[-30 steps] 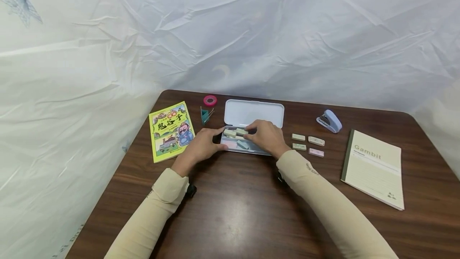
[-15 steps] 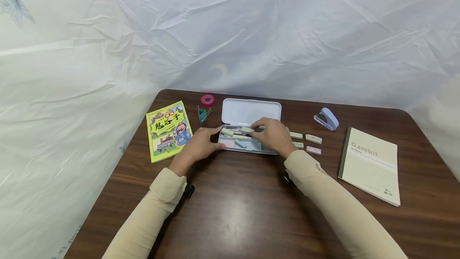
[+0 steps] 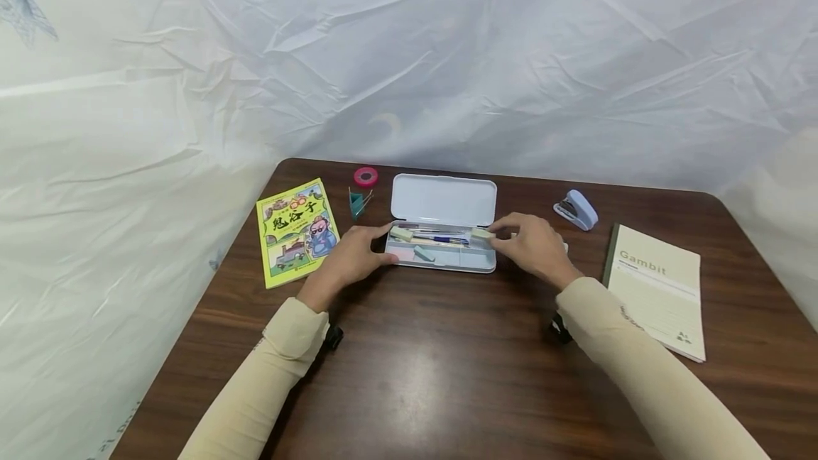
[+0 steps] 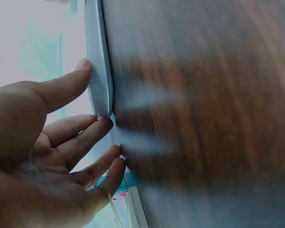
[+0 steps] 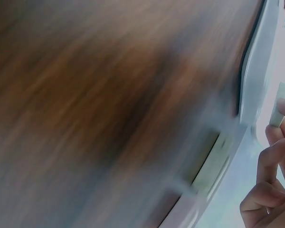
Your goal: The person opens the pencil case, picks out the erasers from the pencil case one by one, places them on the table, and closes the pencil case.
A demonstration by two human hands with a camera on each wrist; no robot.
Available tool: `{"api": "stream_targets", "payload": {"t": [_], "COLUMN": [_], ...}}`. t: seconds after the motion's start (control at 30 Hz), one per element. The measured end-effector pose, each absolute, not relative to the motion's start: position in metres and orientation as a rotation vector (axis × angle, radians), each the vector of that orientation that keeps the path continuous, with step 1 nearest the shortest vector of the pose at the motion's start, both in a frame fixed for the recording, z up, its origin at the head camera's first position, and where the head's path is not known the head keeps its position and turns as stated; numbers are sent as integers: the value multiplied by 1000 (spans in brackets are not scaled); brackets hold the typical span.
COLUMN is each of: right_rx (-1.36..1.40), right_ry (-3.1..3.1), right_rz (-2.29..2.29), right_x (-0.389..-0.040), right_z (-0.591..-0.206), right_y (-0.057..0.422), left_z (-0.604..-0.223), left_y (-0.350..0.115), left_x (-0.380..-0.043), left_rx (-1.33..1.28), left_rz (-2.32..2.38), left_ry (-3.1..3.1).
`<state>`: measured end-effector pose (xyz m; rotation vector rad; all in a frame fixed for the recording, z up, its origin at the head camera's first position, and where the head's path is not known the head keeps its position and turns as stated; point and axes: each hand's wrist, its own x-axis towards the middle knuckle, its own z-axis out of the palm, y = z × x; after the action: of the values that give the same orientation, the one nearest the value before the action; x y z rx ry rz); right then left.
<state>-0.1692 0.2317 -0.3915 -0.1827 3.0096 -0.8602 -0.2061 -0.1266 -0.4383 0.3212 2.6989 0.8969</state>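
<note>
A white pencil case (image 3: 447, 258) lies with its lid up at the back middle of the table. My left hand (image 3: 353, 255) grips its left end, the thumb at the front side in the left wrist view. My right hand (image 3: 535, 247) pinches a pale green eraser (image 3: 481, 233) over the right end of the back compartment; the right wrist view shows this eraser (image 5: 277, 115) between thumb and finger. Another pale green eraser (image 3: 402, 233) and a blue pen (image 3: 450, 239) lie in the back compartment. A teal eraser (image 3: 424, 253) sits in the front one, near a pink piece (image 3: 401, 253).
Right of the case, partly hidden by my right hand, lie a green eraser (image 5: 213, 164) and a pink one (image 5: 181, 213). A stapler (image 3: 577, 210) and notebook (image 3: 658, 282) stand farther right. Left are a yellow book (image 3: 297, 233), binder clip (image 3: 358, 204) and pink tape roll (image 3: 366, 176).
My right hand has moved right along the case with the pinched eraser, uncovering the pens and front compartment. My left hand stays at the left end. The view shifts slightly.
</note>
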Motion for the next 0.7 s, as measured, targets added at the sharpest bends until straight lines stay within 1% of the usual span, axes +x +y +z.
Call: {"api": "stream_targets", "payload": {"t": [0.2,0.4,0.7], "right_rx": [-118,-125,-152], "right_ry": [3008,3009,2969], "right_rz": [-831,-753,-696], "right_x": [-156,-140,-118], "right_z": [-387,-386,-391], "right_y": [258,277,287], "left_z": [-443,-440,-445], "left_y": [-128,-127,-129], "left_x": [-211,-209,-211], "left_rx": [341,323,337], "left_rz": [878,892,881], "left_ry": [2699,2688,2706]}}
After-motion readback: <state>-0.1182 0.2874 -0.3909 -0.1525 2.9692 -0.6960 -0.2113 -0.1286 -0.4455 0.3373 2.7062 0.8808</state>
